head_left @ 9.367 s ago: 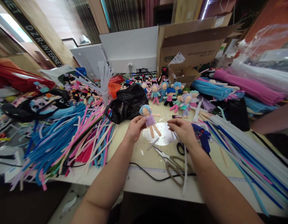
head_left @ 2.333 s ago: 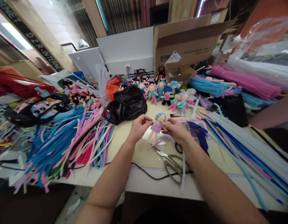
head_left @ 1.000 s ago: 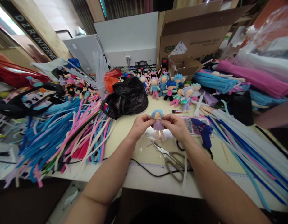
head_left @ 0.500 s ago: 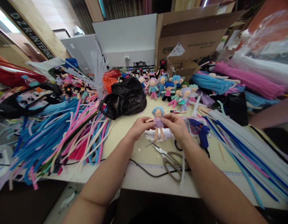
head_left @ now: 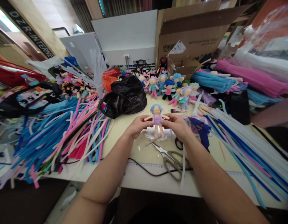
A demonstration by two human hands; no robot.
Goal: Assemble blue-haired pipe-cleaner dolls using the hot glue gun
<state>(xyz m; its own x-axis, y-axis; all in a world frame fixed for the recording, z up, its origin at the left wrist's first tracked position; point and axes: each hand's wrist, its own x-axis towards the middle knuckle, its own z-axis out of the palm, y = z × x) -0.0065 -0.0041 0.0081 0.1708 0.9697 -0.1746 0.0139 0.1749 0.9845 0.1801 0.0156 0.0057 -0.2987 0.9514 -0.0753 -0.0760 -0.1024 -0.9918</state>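
Note:
A small pipe-cleaner doll (head_left: 157,119) with blue hair, a lilac body and beige limbs is held upright above the table. My left hand (head_left: 140,127) pinches its left side at the waist, and my right hand (head_left: 176,125) pinches the opposite side. Both of the doll's arms stick out sideways over my fingers. Beneath its feet lies a shiny clear sheet (head_left: 147,133). Open-bladed scissors (head_left: 168,155) rest just below on the table. To the right of my right hand is a blue glue gun (head_left: 203,130).
Loose pipe cleaners (head_left: 57,137) cover the left side, and more strips (head_left: 246,146) lie at right. A black plastic bag (head_left: 127,96) sits behind my left hand. Finished dolls (head_left: 169,90) stand before a cardboard box (head_left: 192,37). A black cable (head_left: 148,172) crosses the front.
The doll has risen slightly and shifted a little left. Its arm on the right now shows, stretched out over my right hand. Both hands keep their grip.

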